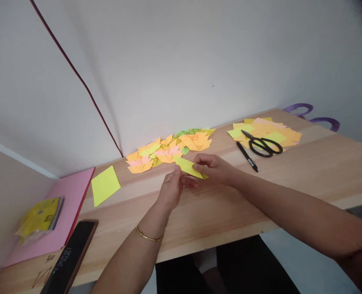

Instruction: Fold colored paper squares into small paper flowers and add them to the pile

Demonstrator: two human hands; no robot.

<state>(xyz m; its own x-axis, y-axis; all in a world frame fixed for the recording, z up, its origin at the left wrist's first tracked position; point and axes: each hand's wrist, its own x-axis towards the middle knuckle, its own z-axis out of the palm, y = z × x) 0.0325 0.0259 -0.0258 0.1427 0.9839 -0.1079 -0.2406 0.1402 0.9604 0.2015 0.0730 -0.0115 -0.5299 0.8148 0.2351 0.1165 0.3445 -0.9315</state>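
A folded piece of yellow paper [187,166] is held above the wooden table between both hands. My left hand [172,185], with a gold bracelet on its wrist, pinches the paper's left end between thumb and fingers. At the other end, my right hand [213,168] grips the paper with the thumb on top. Just behind it lies a heap of folded paper pieces [168,150] in orange, pink, yellow and green, several with small dots drawn on. To the left, a stack of yellow square paper [105,185] rests on the table.
On the right, black-handled scissors [262,145] lie on loose paper pieces [286,134], beside a black pen [247,157]. A pink folder [73,183] with a yellow packet [40,218] and a phone [73,255] occupy the left. The wall [181,73] borders the wooden table [315,163].
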